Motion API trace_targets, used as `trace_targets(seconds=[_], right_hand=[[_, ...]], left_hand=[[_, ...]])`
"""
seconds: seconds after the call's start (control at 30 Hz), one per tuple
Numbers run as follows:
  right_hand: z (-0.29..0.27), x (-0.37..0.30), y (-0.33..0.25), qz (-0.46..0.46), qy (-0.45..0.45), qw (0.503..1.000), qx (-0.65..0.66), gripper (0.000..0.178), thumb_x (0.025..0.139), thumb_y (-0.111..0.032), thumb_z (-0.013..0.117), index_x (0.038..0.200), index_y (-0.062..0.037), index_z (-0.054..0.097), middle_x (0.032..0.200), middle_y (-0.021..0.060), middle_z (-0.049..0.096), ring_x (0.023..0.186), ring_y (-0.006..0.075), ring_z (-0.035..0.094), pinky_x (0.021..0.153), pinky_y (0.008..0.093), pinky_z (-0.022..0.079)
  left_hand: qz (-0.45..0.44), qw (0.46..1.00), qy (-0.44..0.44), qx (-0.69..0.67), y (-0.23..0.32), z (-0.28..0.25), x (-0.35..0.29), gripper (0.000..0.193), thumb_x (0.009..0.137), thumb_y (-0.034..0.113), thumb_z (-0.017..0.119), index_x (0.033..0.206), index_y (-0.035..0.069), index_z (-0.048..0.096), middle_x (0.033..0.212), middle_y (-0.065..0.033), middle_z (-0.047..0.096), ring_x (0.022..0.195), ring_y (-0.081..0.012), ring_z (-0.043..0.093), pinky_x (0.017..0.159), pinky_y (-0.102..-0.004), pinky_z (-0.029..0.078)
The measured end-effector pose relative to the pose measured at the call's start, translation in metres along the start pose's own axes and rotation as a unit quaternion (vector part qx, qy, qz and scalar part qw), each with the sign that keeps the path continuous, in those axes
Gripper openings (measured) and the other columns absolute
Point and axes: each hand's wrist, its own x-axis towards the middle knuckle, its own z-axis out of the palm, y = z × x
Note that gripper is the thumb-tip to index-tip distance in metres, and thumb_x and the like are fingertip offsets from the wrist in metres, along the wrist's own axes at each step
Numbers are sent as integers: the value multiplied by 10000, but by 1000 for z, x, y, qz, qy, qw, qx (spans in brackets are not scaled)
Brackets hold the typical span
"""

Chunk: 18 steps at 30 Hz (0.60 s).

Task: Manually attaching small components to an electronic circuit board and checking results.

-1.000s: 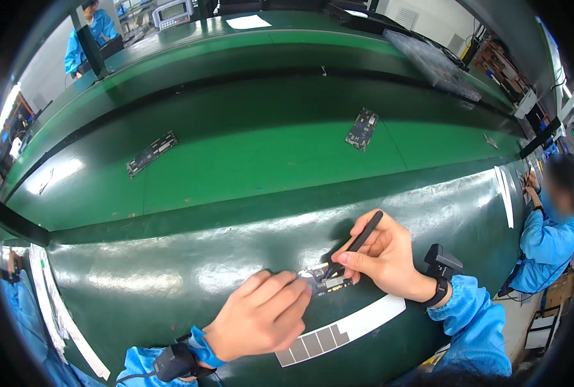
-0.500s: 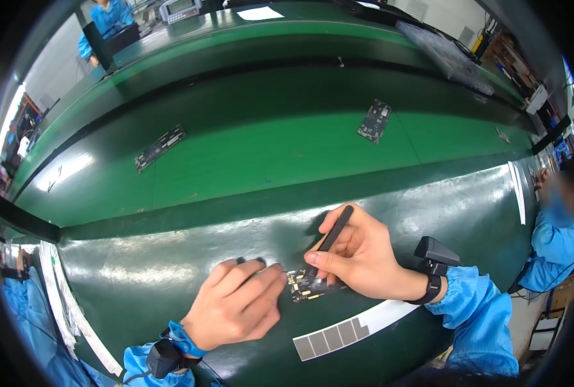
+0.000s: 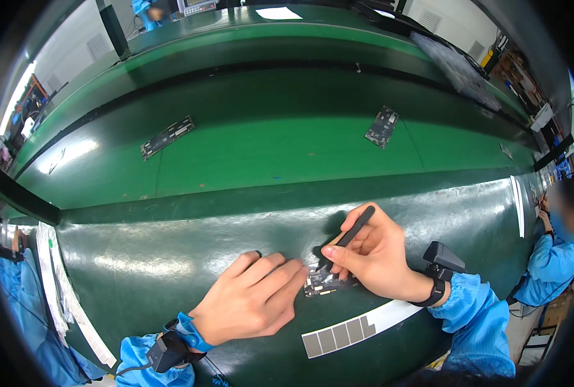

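Observation:
A small dark circuit board [image 3: 319,287] with pale metallic patches lies on the green work surface between my hands. My right hand [image 3: 378,258] pinches slim black tweezers [image 3: 358,226] at a slant, their lower end at the board's upper side. Part of the board is hidden beneath that hand. At the board's left edge, my left hand [image 3: 251,300] rests palm down, fingers bent and close together, fingertips against the board. Its thumb is mostly out of sight. Just below the board lies a white backing strip [image 3: 390,315] carrying several grey rectangular stickers [image 3: 342,335].
Beyond the bench edge, a green belt [image 3: 287,151] carries two more circuit boards, one at left [image 3: 168,137] and one at right [image 3: 382,127]. White strips lie at far left [image 3: 74,309] and far right [image 3: 518,206]. A co-worker in blue [image 3: 551,264] sits at right.
The view has shifted slightly. Both hands sit a little farther right, with the tweezers still in my right hand and my left fingertips still at the board's edge.

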Motion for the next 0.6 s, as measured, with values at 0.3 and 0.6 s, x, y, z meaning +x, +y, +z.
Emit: trace_targets(seconds=[0.3,0.6], right_hand=[[-32,-12,-14,-187,64,980,5,288,915,63,692,1076,-27,471,858,84,675,696,89,678,538,228,528],[-102,-113,-2,-67,26,997,42,396,847,171,698,1116,7,458,1070,225,687,973,242,721,817,343,633]], left_hand=[[73,979,-86,172,31,-4,16,468,736,224,708,1151,9,716,1142,-84,636,1061,-235,588,874,-427,473],[105,993,-26,43,92,22,14,437,730,255,712,1100,21,725,1074,-78,655,918,-225,597,764,-369,484]])
